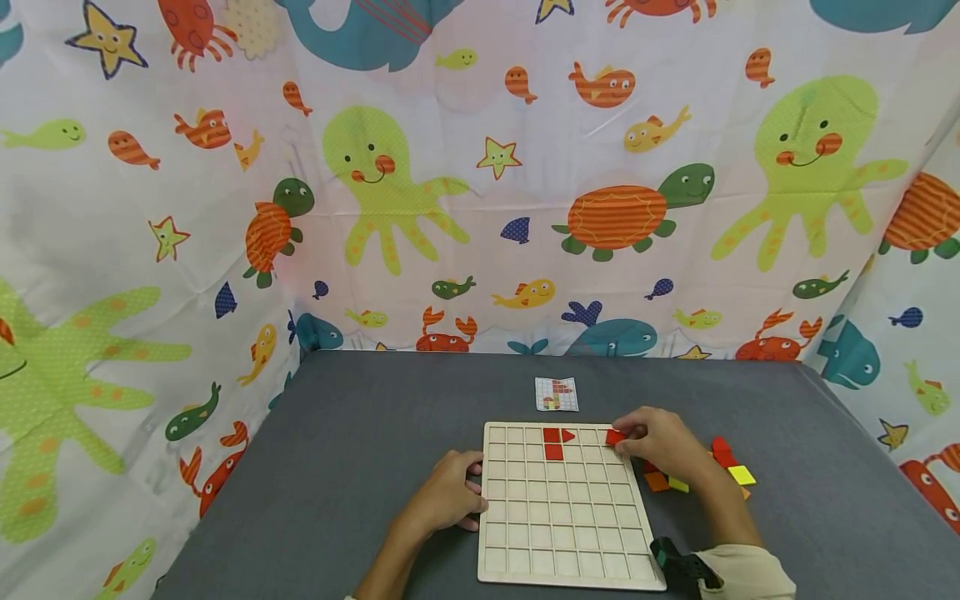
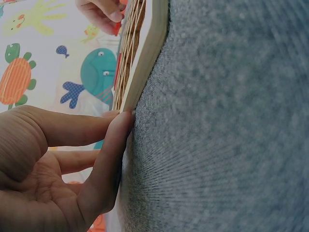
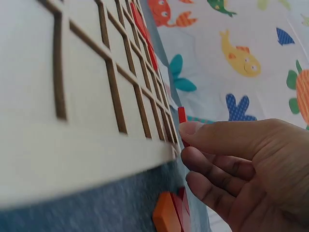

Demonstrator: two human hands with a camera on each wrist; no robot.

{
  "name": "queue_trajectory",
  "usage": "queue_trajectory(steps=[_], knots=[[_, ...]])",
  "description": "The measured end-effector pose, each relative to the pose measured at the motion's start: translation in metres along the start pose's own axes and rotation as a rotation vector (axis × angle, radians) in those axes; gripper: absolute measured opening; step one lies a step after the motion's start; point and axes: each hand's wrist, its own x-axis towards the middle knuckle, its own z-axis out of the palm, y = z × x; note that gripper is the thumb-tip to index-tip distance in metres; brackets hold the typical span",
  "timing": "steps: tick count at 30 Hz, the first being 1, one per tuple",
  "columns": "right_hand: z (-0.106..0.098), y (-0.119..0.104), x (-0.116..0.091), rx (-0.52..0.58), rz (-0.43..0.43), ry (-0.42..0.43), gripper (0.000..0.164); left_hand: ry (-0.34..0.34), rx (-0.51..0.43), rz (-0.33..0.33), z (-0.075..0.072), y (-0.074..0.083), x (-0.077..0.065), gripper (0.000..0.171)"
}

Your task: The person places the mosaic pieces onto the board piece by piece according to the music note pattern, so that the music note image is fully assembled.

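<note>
A wooden grid board (image 1: 562, 537) lies on the dark grey cloth. Near its top edge, two red square tiles (image 1: 553, 452) and a red triangular tile (image 1: 567, 436) sit in the cells. My left hand (image 1: 447, 493) is at the board's left side; in the left wrist view its thumb and a finger (image 2: 104, 169) pinch the edge. Over the top right corner of the board, my right hand (image 1: 663, 442) holds a red tile (image 3: 181, 115) between thumb and fingers. The tile shows edge-on in the right wrist view, its outline partly covered by the thumb.
Beyond the board lies a small printed card (image 1: 557, 395) with a coloured grid pattern. Right of the board, partly behind the right forearm, is a loose pile of red, orange and yellow tiles (image 1: 742, 475). A sea-animal curtain (image 1: 465, 208) hangs behind and at both sides.
</note>
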Motion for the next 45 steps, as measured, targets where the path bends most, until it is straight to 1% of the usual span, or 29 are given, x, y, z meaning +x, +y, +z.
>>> queue_trajectory(steps=[10,20,26,33,42,45], knots=[[0.016,-0.017,0.005,0.008,-0.039,-0.022,0.027,-0.002,0.002,0.005,0.0,-0.001,0.0,0.073],[0.028,-0.03,0.008,0.006,-0.116,-0.052,0.026,-0.007,0.003,-0.006,-0.001,-0.001,0.0,0.074],[0.033,-0.035,0.01,-0.019,-0.157,-0.064,0.027,-0.004,0.007,0.0,-0.001,-0.001,0.0,0.073],[0.038,-0.036,0.011,-0.035,-0.145,-0.048,0.026,-0.003,0.022,0.001,0.0,-0.002,0.0,0.072],[0.041,-0.042,0.01,-0.035,-0.118,-0.053,0.026,-0.001,0.024,-0.007,0.0,-0.002,0.001,0.072],[0.041,-0.043,0.011,-0.044,-0.121,-0.048,0.026,0.003,0.026,-0.007,0.0,-0.002,0.001,0.072]])
